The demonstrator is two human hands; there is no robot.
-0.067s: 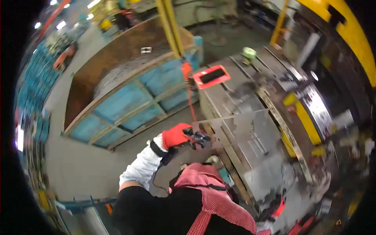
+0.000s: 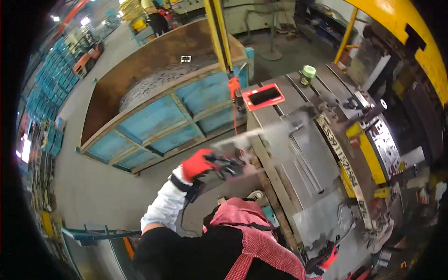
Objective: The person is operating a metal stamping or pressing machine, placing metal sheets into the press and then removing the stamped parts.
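My left hand (image 2: 205,165), in a red and black glove, grips the near left edge of a thin metal sheet (image 2: 279,142). Motion smears the sheet, which reaches right over the edge of the grey machine table (image 2: 298,186). Low on the right, my right hand (image 2: 328,257) wears a similar glove, its dark fingers closed. A thin rod-like thing juts out beside those fingers; what it is I cannot make out. Just beyond that hand, another flat metal sheet (image 2: 315,217) lies on the table.
Left of the table stands a large blue, rusty bin (image 2: 149,119) with metal scraps inside. A red-framed black panel (image 2: 264,96) and a green roll (image 2: 308,72) rest at the table's far end. Yellow machine framing (image 2: 392,14) rises at right. Another person (image 2: 156,16) stands far off.
My left hand has shifted left with the metal sheet, away from the machine. The whole view has swung slightly, and my right hand stays low at the right.
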